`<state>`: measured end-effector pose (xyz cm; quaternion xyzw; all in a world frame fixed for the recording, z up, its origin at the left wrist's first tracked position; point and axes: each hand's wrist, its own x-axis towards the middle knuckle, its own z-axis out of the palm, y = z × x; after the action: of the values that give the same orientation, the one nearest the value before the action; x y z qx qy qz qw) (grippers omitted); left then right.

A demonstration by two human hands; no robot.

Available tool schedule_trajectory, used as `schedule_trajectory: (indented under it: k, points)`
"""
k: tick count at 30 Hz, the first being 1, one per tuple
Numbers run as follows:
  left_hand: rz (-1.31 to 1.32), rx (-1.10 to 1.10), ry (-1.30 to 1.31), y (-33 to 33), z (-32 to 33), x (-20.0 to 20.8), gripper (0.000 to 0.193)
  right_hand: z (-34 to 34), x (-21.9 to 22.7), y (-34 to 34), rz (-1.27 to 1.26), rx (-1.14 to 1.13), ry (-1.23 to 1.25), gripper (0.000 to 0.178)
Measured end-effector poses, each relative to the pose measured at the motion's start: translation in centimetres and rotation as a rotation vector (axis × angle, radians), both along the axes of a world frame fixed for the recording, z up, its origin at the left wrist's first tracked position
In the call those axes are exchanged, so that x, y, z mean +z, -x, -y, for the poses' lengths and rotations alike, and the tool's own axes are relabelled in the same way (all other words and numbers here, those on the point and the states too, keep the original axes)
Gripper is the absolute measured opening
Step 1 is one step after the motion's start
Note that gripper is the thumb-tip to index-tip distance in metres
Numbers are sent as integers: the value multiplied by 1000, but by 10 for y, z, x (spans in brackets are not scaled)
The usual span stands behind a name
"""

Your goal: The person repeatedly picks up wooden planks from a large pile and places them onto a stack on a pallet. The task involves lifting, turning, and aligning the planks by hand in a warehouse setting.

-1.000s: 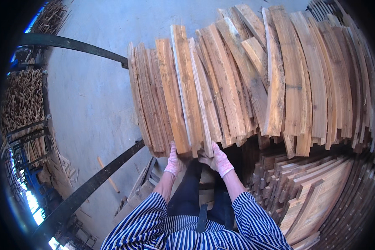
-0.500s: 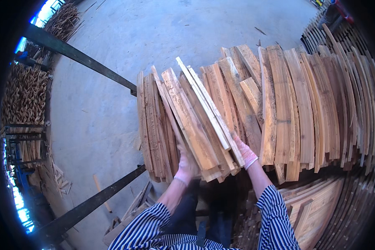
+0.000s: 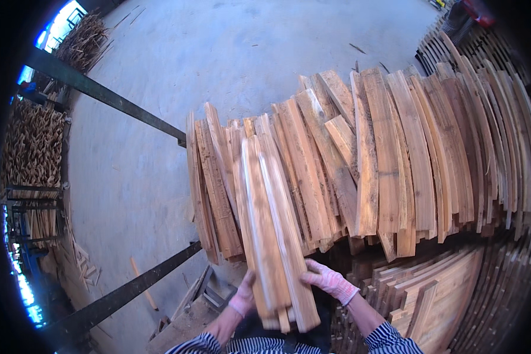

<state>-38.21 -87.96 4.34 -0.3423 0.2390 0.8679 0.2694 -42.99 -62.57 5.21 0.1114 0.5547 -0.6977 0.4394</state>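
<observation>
Between my two hands is a bundle of several narrow wooden boards (image 3: 271,236), pointing away from me and blurred by motion. My left hand (image 3: 243,295), in a pale pink glove, presses on the bundle's left side, its fingers partly hidden by the wood. My right hand (image 3: 331,282), in a pink and white glove, grips the right side near the close end. The bundle's far part overlaps a long row of rough boards (image 3: 318,177) standing side by side, which runs off to the right.
Two dark metal bars (image 3: 118,103) reach in from the left, ending by the row. Stacked boards (image 3: 442,289) lie low at the right. More wood piles (image 3: 32,135) stand along the left, beyond the grey concrete floor (image 3: 130,194). Scrap pieces (image 3: 189,298) lie low beside my left arm.
Both hands have drawn the bundle of boards toward me and turned it more upright in the picture. Boards at the row's left end now show where the bundle was. The view has shifted slightly.
</observation>
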Motion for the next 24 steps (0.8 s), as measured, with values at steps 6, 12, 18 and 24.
schedule_trajectory:
  k: [6, 12, 18, 24]
  points:
    - [89, 141, -237, -21, 31, -94, 67, 42, -40, 6, 261, -221, 272, 80]
    - [-91, -49, -253, -24, 48, -57, 31, 30, 11, 1, -48, -253, 271, 86]
    - [-376, -141, 109, 12, 13, 0, 40, -23, 113, -17, -387, -254, 237, 93]
    - [-651, -537, 500, 41, -56, 149, 44, -107, 256, -72, -591, -404, 26, 97]
